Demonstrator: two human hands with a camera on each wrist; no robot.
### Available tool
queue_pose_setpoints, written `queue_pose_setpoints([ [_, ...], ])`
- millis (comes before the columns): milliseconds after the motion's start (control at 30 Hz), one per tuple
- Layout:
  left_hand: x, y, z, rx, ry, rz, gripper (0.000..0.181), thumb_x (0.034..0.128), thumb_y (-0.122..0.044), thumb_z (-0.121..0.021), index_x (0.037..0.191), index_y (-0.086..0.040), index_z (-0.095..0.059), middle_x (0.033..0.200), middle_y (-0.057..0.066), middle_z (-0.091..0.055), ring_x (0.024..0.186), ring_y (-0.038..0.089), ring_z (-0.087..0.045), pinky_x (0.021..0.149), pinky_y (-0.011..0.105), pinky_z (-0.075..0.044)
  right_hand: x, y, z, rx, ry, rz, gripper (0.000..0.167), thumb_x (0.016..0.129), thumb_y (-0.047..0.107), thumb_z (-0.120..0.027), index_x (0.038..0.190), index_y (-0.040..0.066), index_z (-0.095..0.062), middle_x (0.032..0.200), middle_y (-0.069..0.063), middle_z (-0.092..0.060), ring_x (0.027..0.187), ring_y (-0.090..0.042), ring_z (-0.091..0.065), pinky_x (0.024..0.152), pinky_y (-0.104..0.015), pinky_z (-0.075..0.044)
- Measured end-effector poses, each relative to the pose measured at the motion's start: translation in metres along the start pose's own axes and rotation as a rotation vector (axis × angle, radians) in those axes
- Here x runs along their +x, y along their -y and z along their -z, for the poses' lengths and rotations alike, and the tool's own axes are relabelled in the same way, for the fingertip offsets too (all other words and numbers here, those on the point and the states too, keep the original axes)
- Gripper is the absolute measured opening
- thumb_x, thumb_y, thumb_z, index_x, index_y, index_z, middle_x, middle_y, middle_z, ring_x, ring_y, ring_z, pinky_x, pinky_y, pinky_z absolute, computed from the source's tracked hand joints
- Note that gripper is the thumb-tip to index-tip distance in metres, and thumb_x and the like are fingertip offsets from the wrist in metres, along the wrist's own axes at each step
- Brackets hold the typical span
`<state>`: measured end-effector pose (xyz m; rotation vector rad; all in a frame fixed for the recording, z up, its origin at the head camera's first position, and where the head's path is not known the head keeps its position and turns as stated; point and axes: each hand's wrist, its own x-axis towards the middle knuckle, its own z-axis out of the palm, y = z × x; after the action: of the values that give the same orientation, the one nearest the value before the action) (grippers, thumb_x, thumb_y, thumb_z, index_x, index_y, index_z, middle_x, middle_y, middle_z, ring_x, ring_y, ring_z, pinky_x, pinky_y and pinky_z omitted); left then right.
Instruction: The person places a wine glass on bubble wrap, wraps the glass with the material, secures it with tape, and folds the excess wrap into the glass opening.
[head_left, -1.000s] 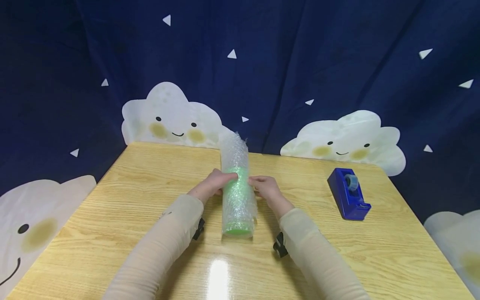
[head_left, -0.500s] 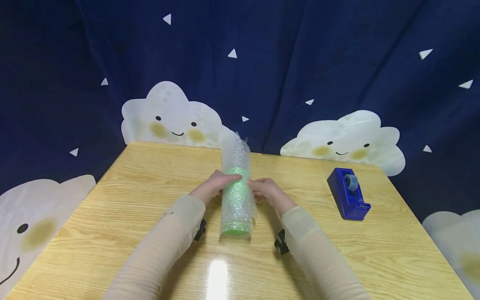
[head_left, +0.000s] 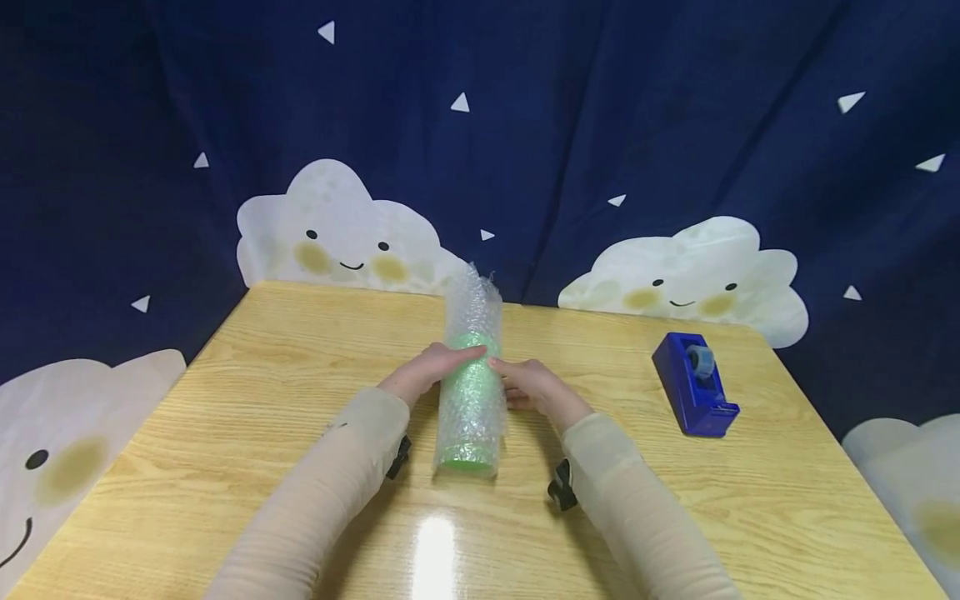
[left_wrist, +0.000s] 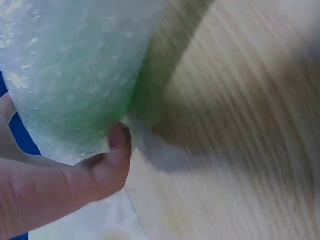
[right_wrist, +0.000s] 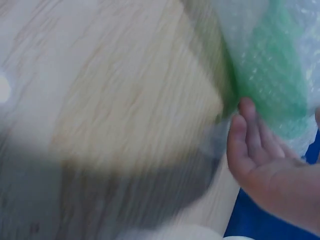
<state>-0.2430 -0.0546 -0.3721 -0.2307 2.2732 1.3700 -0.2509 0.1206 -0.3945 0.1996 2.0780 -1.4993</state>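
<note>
A green cylinder (head_left: 467,461) lies lengthwise on the table, wrapped in clear bubble wrap (head_left: 474,307) that extends past its far end. From the left side, my left hand (head_left: 431,369) grips the wrapped cylinder, thumb across the top and fingers bent at its side in the left wrist view. My right hand (head_left: 538,387) holds it from the right, its thumb near the left thumb on top. In the right wrist view, the right fingers (right_wrist: 252,132) lie against the lower side of the wrap. What the cylinder is cannot be told through the wrap.
A blue tape dispenser (head_left: 693,385) with a roll of clear tape (head_left: 701,362) stands to the right on the wooden table (head_left: 315,350). Behind the table hangs a dark blue curtain (head_left: 525,100) with white clouds and triangles.
The near end of the wrapped cylinder has shifted slightly left. The right thumb has moved left over the top, closer to the left thumb, and the loose wrap edge on the right shows less.
</note>
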Motion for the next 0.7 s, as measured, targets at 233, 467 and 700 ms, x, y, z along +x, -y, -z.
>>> queue_pose_setpoints([
  [233,0.001,0.001,0.000,-0.005,-0.019,-0.008,0.091,0.0837,-0.054,-0.057,0.143,0.008,-0.025,0.149,0.022,-0.031,0.133,0.035,-0.037,0.110,0.045,-0.033,0.003,-0.005,0.006,0.005,0.073,0.010,0.058,0.094,0.039,-0.053,0.135,-0.001,-0.044,0.129,-0.020,-0.057,0.094,-0.015,-0.062,0.084,-0.028,-0.051],
  [467,0.003,0.001,-0.004,-0.092,-0.053,-0.012,0.091,0.0856,-0.046,-0.056,0.144,0.010,-0.014,0.151,0.025,-0.021,0.137,0.036,-0.029,0.114,0.046,-0.027,-0.001,-0.002,0.004,-0.020,-0.004,0.041,0.062,0.091,0.039,-0.057,0.132,-0.006,-0.045,0.123,-0.022,-0.061,0.105,-0.025,-0.063,0.098,-0.040,-0.047],
  [700,0.005,-0.005,-0.012,-0.052,-0.053,0.003,0.093,0.0839,-0.054,-0.056,0.145,0.007,-0.020,0.150,0.024,-0.026,0.134,0.038,-0.034,0.109,0.051,-0.031,-0.009,0.005,0.008,-0.073,-0.161,0.063,0.057,0.086,0.036,-0.065,0.123,-0.005,-0.054,0.116,-0.017,-0.063,0.095,-0.019,-0.062,0.094,-0.040,-0.047],
])
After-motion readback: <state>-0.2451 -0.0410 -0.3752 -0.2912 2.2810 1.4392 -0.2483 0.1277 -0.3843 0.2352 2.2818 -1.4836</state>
